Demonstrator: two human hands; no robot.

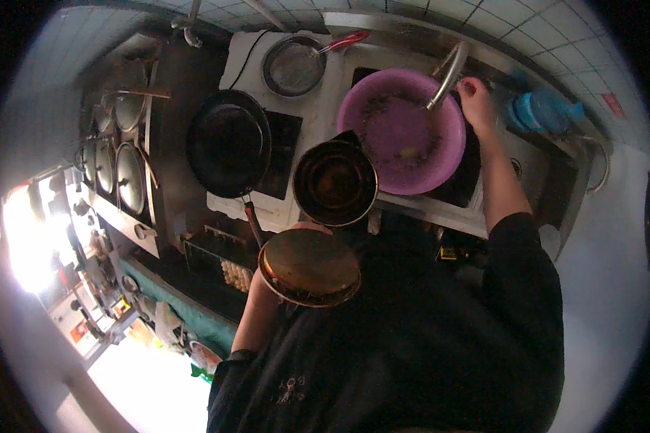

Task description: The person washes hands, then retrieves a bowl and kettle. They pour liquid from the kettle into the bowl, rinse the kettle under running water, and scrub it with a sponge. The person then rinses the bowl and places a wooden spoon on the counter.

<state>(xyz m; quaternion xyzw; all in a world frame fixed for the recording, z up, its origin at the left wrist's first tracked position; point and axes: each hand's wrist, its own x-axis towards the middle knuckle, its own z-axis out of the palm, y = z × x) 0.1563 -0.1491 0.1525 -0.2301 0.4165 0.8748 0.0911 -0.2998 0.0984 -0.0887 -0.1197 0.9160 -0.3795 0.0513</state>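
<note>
My left hand (315, 227) is mostly hidden behind a round brownish metal pan (311, 265), which it appears to hold above my forearm. Its visible part borders the rim of a deep dark pot (336, 183), open side up. Beside the curved metal faucet (453, 76), my right hand (474, 97) has its fingers bent; whether they grip a faucet part cannot be told. Under the spout sits a purple plastic basin (395, 122) with dark bits and a small yellowish piece inside. No running water can be made out.
A black frying pan (228, 143) and a smaller pan with a red handle (294, 66) lie left of the basin. A blue-tinted plastic bottle (544, 111) lies to the right. Several lids (130, 176) stand at the left; eggs (236, 276) are below the counter.
</note>
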